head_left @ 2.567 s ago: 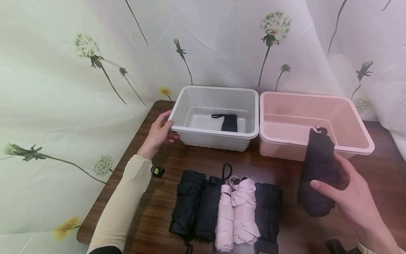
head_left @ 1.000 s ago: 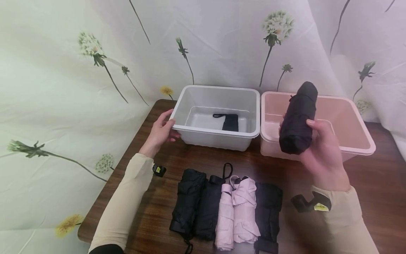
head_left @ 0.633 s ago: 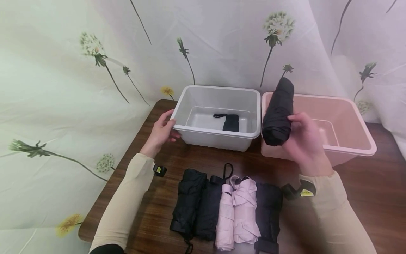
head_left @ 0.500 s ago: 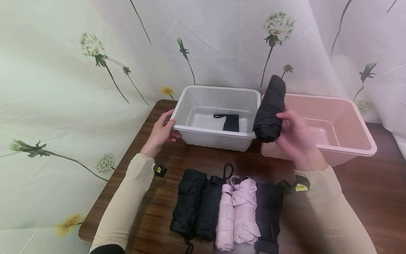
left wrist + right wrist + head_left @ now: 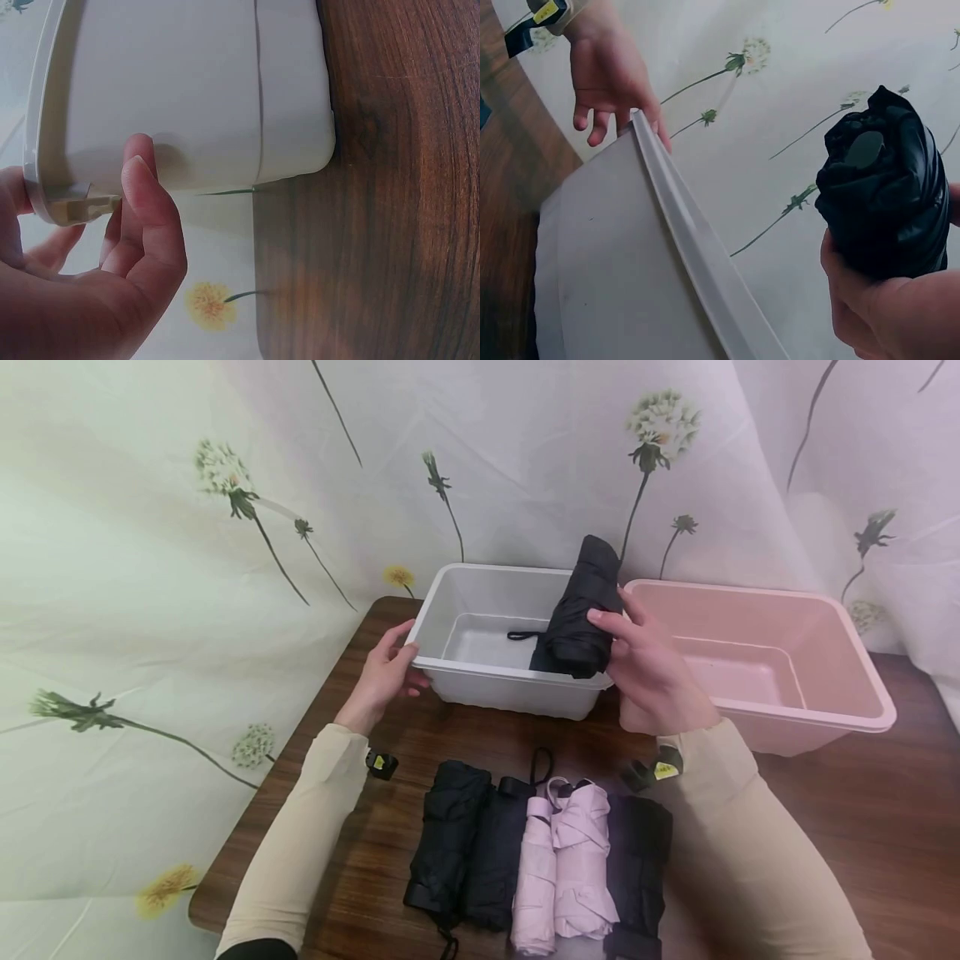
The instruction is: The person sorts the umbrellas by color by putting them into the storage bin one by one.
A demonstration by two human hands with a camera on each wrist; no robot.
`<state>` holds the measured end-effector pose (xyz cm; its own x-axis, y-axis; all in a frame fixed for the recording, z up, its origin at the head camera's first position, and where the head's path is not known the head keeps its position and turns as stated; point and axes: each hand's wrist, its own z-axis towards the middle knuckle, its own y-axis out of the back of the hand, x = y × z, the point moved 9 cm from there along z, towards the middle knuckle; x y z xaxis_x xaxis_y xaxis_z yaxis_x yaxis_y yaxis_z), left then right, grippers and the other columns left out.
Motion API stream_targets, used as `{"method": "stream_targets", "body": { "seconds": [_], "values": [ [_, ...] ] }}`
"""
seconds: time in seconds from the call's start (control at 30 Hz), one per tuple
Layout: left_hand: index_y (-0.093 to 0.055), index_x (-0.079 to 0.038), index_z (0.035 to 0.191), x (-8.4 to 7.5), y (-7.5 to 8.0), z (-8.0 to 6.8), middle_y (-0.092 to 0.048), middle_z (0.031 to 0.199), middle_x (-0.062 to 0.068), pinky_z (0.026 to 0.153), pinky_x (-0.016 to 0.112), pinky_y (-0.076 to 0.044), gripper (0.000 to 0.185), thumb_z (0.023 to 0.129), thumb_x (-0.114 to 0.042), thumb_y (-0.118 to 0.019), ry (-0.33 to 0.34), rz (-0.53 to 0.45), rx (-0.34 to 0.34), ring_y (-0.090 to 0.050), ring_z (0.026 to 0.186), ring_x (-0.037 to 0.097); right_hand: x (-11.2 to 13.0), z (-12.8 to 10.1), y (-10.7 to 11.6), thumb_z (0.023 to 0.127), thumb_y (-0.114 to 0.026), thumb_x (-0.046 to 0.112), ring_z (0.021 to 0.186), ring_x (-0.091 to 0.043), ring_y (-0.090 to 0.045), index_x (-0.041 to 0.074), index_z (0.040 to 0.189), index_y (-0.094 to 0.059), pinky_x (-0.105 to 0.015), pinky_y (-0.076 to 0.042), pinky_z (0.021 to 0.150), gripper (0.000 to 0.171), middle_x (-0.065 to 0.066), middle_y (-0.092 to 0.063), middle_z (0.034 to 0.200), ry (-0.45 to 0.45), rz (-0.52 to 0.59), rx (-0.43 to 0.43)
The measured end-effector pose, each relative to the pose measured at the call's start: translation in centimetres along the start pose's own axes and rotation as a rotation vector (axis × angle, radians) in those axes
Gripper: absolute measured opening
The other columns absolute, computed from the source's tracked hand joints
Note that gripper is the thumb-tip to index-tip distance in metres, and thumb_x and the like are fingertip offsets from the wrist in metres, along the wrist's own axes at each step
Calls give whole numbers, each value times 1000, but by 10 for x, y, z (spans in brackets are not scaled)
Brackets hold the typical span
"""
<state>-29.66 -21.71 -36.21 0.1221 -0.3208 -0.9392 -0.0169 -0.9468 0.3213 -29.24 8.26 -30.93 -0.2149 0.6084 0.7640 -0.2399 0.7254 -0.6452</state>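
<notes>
My right hand [image 5: 647, 670] grips a folded black umbrella [image 5: 583, 608], tilted, above the right part of the white bin [image 5: 480, 670]. The right wrist view shows that umbrella [image 5: 881, 187] end-on in my fingers, with the bin's rim [image 5: 697, 255] below. A small black umbrella [image 5: 536, 647] lies on the white bin's floor, partly hidden behind the held one. My left hand [image 5: 384, 675] rests with relaxed fingers against the bin's left front corner; the left wrist view shows its fingers [image 5: 146, 217] against the wall and rim [image 5: 45, 135].
An empty pink bin [image 5: 757, 664] stands right of the white one. Several folded umbrellas, black [image 5: 450, 847] and pink [image 5: 573, 860], lie in a row on the brown table [image 5: 862, 827] near its front edge. A flowered curtain [image 5: 150, 527] hangs behind and at the left.
My right hand has carried the black umbrella up from the table, leftward past the pink bin, to above the white bin. The left hand stays at the bin's corner.
</notes>
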Motion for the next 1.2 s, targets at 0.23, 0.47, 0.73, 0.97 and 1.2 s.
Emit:
{"method": "stream_targets", "body": {
  "seconds": [0.23, 0.47, 0.73, 0.97, 1.2],
  "values": [
    [-28, -25, 139, 1, 1, 1, -49, 110, 16, 66, 43, -52, 46, 95, -24, -40, 0, -5, -1, -59, 86, 43, -12, 15, 4, 84, -59, 5, 106, -14, -49, 26, 141, -13, -27, -42, 90, 76, -3, -34, 138, -40, -92, -91],
    [-28, -25, 139, 2, 0, 2, -49, 109, 16, 68, 45, -52, 46, 95, -25, -40, 0, -10, 0, -60, 85, 42, -19, 24, 2, 85, -58, 5, 112, -17, -46, 23, 144, -3, -32, -33, 102, 83, -6, -26, 143, -57, -140, -116],
    [-28, -25, 139, 2, 0, 2, -49, 109, 15, 66, 44, -52, 46, 95, -25, -40, 2, -10, -3, -60, 85, 42, -27, 32, -3, 83, -60, 3, 118, -23, -43, 21, 144, -6, -37, -32, 103, 82, -15, -33, 137, -43, -228, -111],
    [-28, -25, 139, 2, 0, 1, -49, 109, 16, 67, 45, -52, 46, 95, -25, -40, 6, -18, 1, -59, 86, 43, -32, 37, -5, 83, -60, 2, 110, -23, -49, 20, 144, -9, -33, -41, 90, 82, -19, -37, 132, -38, -282, -125],
    [-28, -25, 139, 3, 0, 2, -50, 110, 16, 68, 46, -52, 46, 95, -25, -39, 6, -18, 3, -60, 85, 42, -34, 36, -6, 83, -57, -2, 114, -25, -47, 16, 143, -12, -40, -36, 100, 78, -19, -30, 137, -44, -321, -137]
  ]
}}
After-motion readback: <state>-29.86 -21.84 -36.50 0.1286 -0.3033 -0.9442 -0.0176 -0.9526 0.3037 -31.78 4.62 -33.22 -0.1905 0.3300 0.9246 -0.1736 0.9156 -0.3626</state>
